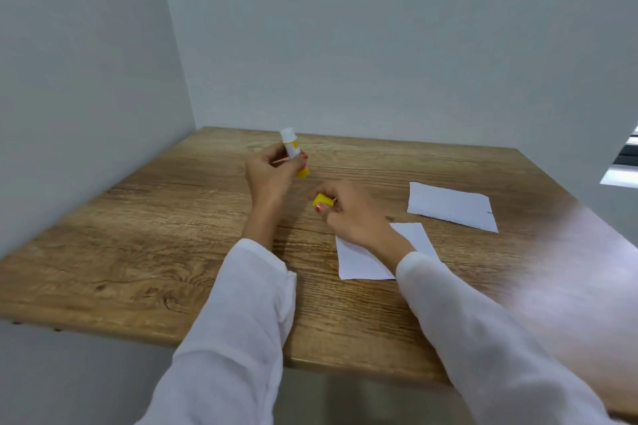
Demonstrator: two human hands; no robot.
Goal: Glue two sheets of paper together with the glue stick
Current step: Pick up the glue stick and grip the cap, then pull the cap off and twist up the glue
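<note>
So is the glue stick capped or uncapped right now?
Uncapped. The left hand holds the glue stick with its white tip bare, while the right hand holds the yellow cap apart from it.

A rectangular wooden table with a brown, strongly grained top (145,252) stood pushed into a corner of the room. A plain, pale grey-white wall (79,62) ran along its left side and a second plain, pale wall (379,38) stood behind its far edge; the two met in a vertical seam above the table's far left corner. At the right edge, part of a white window frame with dark slats (625,162) showed. A soft, bright glare lay across the table's right side. Below the table's near edge, a pale grey floor (86,386) was visible.
</note>
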